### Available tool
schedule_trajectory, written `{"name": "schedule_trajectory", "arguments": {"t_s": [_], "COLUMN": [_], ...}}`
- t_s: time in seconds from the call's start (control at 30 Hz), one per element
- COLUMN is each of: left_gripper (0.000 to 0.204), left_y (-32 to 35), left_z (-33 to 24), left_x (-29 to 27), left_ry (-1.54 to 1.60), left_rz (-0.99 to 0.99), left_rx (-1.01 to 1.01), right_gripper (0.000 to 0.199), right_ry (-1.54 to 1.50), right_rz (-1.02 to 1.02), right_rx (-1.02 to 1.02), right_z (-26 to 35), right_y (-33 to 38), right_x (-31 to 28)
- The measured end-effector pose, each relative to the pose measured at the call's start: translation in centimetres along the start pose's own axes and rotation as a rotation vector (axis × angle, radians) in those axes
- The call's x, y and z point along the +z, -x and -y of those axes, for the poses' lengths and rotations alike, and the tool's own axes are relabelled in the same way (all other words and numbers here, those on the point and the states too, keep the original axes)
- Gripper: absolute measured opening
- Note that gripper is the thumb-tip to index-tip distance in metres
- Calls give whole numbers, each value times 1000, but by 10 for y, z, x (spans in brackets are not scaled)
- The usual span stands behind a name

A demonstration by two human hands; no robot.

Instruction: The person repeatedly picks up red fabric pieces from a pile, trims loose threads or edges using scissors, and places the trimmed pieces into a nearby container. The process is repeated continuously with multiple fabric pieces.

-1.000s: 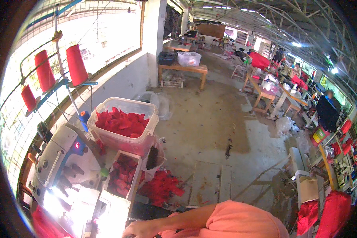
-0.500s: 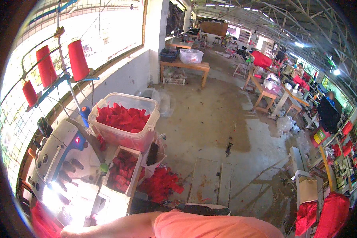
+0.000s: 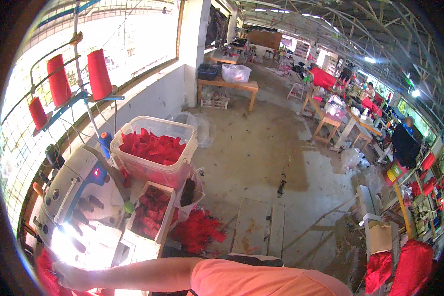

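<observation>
My right hand (image 3: 71, 276) reaches in from an orange sleeve along the lower edge to the bed of the sewing machine (image 3: 66, 197). Its fingers look curled at the edge of a red cloth (image 3: 45, 271), by a small dark streak. Strong glare from the machine's lamp and the low angle hide what the fingers hold. My left hand is outside the picture. Beside the machine, a wooden tray (image 3: 166, 219) holds red rolled pieces. Behind it, a clear plastic bin (image 3: 190, 148) is filled with cut red pieces.
Red thread cones (image 3: 100, 74) stand on a rack by the meshed window. A red scrap heap (image 3: 200, 231) lies on the floor beside a white bag (image 3: 195, 197). A wooden table (image 3: 251, 85) carries bins farther back. At right, a person in dark clothing (image 3: 405, 145) is near other work tables.
My right forearm has risen a little in the picture, and more of the hand shows beside the red cloth. The view has shifted slightly. Bin and tray stay in place.
</observation>
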State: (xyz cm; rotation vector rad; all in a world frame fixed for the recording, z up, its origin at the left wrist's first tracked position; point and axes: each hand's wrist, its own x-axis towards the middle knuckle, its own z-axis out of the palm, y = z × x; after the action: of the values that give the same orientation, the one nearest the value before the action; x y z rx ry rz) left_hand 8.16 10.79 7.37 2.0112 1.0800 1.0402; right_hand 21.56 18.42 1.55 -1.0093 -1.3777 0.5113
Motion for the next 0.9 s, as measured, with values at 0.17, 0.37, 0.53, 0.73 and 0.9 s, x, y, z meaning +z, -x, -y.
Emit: {"name": "schedule_trajectory", "arguments": {"t_s": [0.17, 0.37, 0.53, 0.73, 0.9], "left_gripper": [26, 26, 25, 24, 24], "left_y": [-1, -2, -1, 2, 9], "left_z": [0, 4, 6, 4, 2], "left_x": [4, 8, 9, 18, 15], "left_ry": [21, 40, 52, 83, 104], "left_rz": [11, 21, 21, 35, 12], "left_rx": [-7, -30, -48, -54, -65], "right_gripper": [19, 19, 21, 25, 30], "right_ry": [-17, -73, 69, 230, -301], "right_rz": [-80, -37, 205, 258, 183], "right_rx": [-44, 128, 259, 272, -46], "right_z": [-7, -1, 36, 17, 57], "right_y": [-3, 37, 71, 102, 115], "right_x": [-3, -15, -51, -66, -71]}}
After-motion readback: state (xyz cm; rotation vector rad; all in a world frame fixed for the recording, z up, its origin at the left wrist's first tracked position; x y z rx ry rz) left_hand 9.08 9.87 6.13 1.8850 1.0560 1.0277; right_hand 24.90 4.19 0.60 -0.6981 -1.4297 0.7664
